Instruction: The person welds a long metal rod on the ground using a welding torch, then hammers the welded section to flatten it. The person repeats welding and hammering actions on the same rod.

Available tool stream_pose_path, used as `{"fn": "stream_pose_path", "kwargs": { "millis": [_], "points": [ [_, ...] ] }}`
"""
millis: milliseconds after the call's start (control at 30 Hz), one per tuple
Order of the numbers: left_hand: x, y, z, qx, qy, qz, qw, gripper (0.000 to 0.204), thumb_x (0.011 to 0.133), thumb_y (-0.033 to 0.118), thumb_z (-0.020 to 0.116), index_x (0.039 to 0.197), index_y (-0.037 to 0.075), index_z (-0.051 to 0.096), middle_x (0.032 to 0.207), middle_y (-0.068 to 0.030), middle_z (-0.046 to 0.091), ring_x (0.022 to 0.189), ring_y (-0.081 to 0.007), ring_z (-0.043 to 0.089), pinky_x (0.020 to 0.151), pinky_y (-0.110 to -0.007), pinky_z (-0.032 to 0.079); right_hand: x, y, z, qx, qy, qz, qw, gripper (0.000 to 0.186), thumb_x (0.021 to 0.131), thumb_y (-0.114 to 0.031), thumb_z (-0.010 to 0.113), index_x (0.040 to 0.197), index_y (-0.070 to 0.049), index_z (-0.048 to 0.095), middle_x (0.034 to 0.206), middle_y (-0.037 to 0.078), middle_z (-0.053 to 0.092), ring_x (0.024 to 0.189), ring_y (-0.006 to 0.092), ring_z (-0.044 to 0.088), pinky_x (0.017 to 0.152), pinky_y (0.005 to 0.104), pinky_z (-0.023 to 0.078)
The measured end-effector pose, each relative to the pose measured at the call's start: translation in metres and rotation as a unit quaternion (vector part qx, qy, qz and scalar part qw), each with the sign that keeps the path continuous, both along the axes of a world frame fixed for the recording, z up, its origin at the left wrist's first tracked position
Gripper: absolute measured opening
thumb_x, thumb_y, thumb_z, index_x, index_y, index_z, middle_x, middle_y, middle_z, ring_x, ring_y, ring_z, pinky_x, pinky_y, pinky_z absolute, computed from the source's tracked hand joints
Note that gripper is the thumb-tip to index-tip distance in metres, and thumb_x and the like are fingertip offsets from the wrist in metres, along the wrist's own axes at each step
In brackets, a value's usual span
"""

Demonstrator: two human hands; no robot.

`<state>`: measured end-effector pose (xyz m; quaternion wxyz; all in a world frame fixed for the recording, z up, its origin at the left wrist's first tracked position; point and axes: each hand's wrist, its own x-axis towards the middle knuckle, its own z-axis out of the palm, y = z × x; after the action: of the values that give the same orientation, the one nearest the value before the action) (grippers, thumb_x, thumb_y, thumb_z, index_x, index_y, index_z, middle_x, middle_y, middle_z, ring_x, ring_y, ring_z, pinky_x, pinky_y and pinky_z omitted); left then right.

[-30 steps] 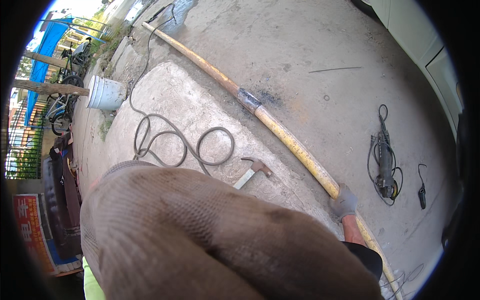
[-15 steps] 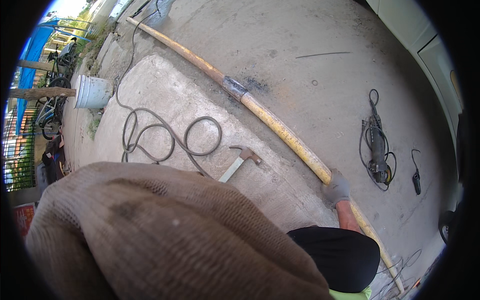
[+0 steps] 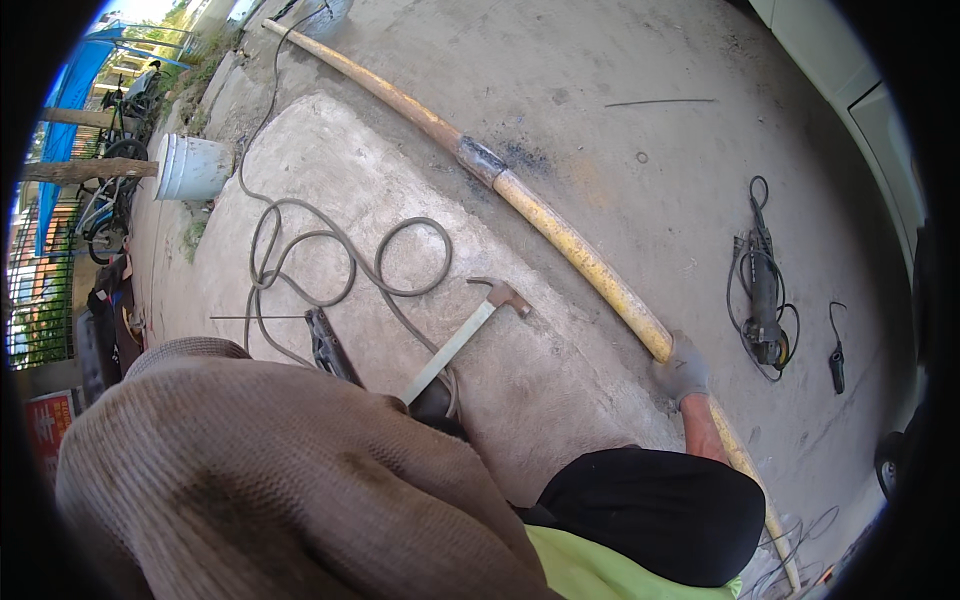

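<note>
My left hand (image 3: 290, 470), in a dirty brown knit glove, fills the lower left, very close to the camera; its fingers are unclear. My right hand (image 3: 682, 368), gloved in grey, grips a long yellow, rusty pipe (image 3: 570, 240) with a dark joint (image 3: 480, 160), lying diagonally on the ground. Just beyond my left glove, a black electrode holder (image 3: 332, 350) with a thin rod and a hammer (image 3: 450, 350) with a pale handle lie on the concrete slab (image 3: 340, 150), among loops of cable (image 3: 411, 292). My black-clad knee (image 3: 645, 505) is below my right hand.
An angle grinder (image 3: 765, 310) with its cord and a small black tool (image 3: 838, 370) lie right of the pipe. A pale vehicle (image 3: 830, 50) edges the upper right. At left are a white bucket (image 3: 195, 170), wooden poles (image 3: 80, 170), bicycles (image 3: 105, 235) and a blue canopy (image 3: 70, 110).
My left glove has moved lower and leftward in view, uncovering the electrode holder, more of the hammer handle and my knee. My right hand stays on the pipe.
</note>
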<state>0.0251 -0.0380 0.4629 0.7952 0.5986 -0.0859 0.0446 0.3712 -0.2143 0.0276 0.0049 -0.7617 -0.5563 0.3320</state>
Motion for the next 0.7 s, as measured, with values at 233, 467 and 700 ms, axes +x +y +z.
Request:
{"fn": "stream_pose_path", "kwargs": {
  "millis": [233,467,700],
  "points": [
    [-0.124,0.036,-0.078,0.121,0.413,0.463,0.774,0.052,0.109,0.02,0.067,0.15,-0.01,0.055,0.128,-0.0185,0.076,0.122,-0.0236,0.072,0.11,-0.035,0.056,0.005,-0.004,0.004,0.05,0.038,-0.015,0.998,0.052,0.08,-0.021,0.076,0.129,-0.006,0.068,0.117,0.025,0.075,0.111,0.0439,0.073,0.096,0.0502,0.057],
    [-0.306,-0.104,-0.27,0.247,0.769,0.472,0.355,0.065,0.091,0.047,0.084,0.124,-0.007,0.068,0.115,-0.0266,0.075,0.107,-0.0404,0.075,0.095,-0.047,0.058,0.005,-0.004,-0.001,0.019,0.018,-0.008,1.0,0.057,0.08,-0.023,0.077,0.133,-0.007,0.067,0.121,0.023,0.076,0.112,0.0413,0.073,0.098,0.049,0.058],
    [-0.322,-0.133,-0.312,0.244,0.774,0.526,0.255,0.074,0.081,0.042,0.093,0.128,-0.006,0.065,0.124,-0.0297,0.07,0.116,-0.0431,0.071,0.101,-0.05,0.057,0.004,-0.001,0.001,-0.002,0.001,0.006,1.0,0.055,0.079,-0.024,0.078,0.131,-0.007,0.067,0.118,0.023,0.076,0.111,0.0416,0.074,0.096,0.05,0.058]
  ]
}}
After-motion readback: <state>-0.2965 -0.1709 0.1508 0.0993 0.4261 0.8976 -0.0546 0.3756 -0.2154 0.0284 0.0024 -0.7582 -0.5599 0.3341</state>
